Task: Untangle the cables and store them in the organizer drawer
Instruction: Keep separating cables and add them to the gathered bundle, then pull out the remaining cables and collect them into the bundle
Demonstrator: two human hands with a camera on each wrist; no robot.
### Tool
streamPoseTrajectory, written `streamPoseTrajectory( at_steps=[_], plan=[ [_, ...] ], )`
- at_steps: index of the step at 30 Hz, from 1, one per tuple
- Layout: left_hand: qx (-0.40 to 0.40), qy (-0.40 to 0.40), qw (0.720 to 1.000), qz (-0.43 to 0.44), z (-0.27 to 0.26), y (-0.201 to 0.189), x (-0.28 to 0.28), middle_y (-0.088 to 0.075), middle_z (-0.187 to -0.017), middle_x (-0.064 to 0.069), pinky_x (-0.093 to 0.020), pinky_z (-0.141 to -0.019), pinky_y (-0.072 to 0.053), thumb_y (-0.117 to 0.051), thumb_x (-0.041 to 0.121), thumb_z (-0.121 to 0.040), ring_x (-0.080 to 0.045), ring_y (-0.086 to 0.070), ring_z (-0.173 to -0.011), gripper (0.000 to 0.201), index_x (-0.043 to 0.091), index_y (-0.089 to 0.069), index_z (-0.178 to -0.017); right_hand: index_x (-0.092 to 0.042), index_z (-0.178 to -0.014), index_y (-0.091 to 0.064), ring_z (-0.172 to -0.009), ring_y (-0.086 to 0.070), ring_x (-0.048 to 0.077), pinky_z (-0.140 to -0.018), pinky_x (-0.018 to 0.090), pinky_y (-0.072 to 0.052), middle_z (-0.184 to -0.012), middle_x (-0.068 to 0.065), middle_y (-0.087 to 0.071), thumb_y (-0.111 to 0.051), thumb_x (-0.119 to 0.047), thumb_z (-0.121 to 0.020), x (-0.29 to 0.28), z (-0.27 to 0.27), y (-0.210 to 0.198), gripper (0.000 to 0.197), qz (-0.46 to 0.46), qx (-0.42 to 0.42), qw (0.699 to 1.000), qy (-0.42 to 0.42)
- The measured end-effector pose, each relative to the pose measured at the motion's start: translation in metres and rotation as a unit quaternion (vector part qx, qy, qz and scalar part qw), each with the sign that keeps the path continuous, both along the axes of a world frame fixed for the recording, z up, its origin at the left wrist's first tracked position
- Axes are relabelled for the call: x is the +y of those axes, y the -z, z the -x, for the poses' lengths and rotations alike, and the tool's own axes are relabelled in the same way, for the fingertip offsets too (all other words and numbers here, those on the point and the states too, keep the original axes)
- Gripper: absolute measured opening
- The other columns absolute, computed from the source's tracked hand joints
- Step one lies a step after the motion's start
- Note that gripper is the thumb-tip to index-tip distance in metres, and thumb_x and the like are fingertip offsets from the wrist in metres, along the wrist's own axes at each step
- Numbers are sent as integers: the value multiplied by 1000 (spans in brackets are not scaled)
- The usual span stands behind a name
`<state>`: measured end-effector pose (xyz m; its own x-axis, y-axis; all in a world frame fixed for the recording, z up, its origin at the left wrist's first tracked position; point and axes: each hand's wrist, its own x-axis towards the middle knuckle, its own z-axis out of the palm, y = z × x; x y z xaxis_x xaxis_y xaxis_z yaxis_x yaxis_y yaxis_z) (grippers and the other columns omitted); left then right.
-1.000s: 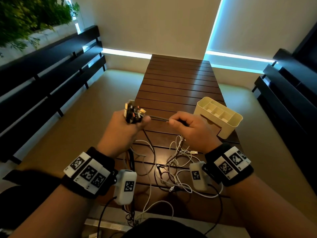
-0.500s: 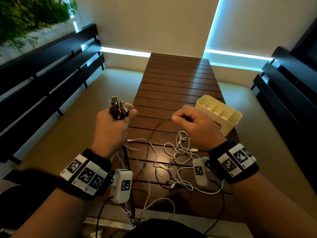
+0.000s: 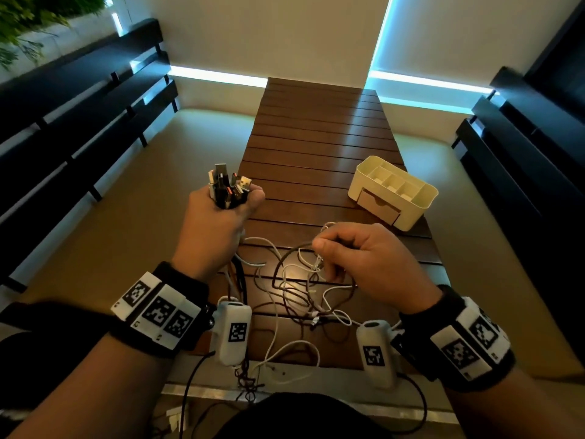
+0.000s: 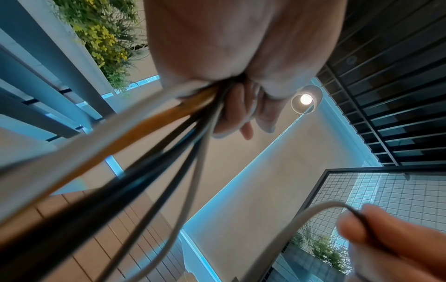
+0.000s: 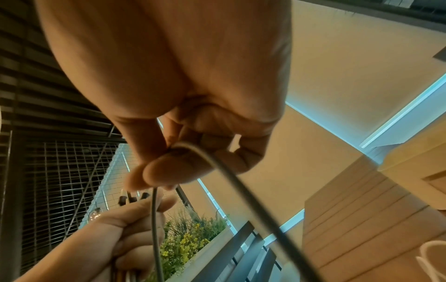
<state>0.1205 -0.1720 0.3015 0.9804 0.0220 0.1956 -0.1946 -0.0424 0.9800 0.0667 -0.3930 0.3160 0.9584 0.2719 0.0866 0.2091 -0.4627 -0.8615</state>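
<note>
My left hand [image 3: 218, 217] grips a bundle of cable plug ends [image 3: 228, 186], held up over the table's left edge; the cables [image 4: 144, 137] run down out of its fist. My right hand [image 3: 354, 258] pinches a dark cable [image 3: 285, 258] between thumb and forefinger [image 5: 169, 171], above a tangle of white and dark cables [image 3: 304, 299] lying on the brown slatted table [image 3: 316, 137]. The cream organizer [image 3: 394, 191] stands to the right on the table, its small drawer [image 3: 378, 205] facing me and closed.
Dark slatted benches run along both sides [image 3: 79, 122] [image 3: 522, 147]. Some cable ends hang over the table's near edge [image 3: 253, 375]. A planter with greenery [image 3: 28, 17] is at the far left.
My left hand has moved left and away with the plug bundle. My right hand has dropped lower toward the tangle, and the dark cable between the hands has gone slack into a loop.
</note>
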Motion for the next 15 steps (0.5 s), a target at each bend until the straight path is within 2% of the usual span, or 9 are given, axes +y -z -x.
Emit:
streamPoseTrajectory(
  at_steps=[4,8,10,12,14,15],
  plan=[
    [29,26,999,32,5,5,-4,-39,-49,11,-24,-44,-32,-68,25,-88,-9,-30,-40,21,5,-66,-97,-14,-95,-69,-63,-70,23,-64,24,-58,-68,2,-73,-57,-24,-98,-9,17,8,16,38,91,995,-8],
    [53,53,996,50,10,8,-4,-32,-51,6,-24,-45,-29,-66,17,-93,-14,-24,-43,12,6,-65,-96,-12,-94,-66,-66,-71,29,-64,27,-57,-71,7,-74,-55,-27,-99,-16,35,6,19,-1,172,985,-16],
    [57,63,995,53,13,6,-6,-31,-51,5,-23,-44,-29,-66,16,-93,-13,-23,-42,11,5,-64,-97,-17,-95,-66,-69,-72,19,-67,24,-56,-76,2,-75,-55,-29,-99,-18,38,8,17,34,168,985,-31],
    [65,75,993,60,16,2,-8,-30,-52,4,-23,-44,-28,-64,14,-93,-13,-23,-42,17,-1,-63,-102,-25,-100,-68,-77,-69,4,-72,22,-54,-86,-6,-74,-58,-38,-96,-20,36,17,17,120,137,983,-33],
    [75,88,990,76,21,-4,-10,-28,-53,2,-22,-44,-26,-63,13,-93,-12,-22,-42,25,-7,-60,-108,-34,-110,-66,-90,-64,0,-80,27,-54,-100,-13,-68,-61,-57,-86,-22,30,26,33,188,109,976,5],
    [79,94,989,82,23,-7,-10,-27,-55,0,-23,-44,-25,-62,13,-93,-12,-22,-43,27,-8,-59,-109,-37,-116,-63,-97,-60,-1,-84,28,-53,-109,-15,-64,-60,-66,-79,-22,26,28,47,191,103,976,22]
  ],
)
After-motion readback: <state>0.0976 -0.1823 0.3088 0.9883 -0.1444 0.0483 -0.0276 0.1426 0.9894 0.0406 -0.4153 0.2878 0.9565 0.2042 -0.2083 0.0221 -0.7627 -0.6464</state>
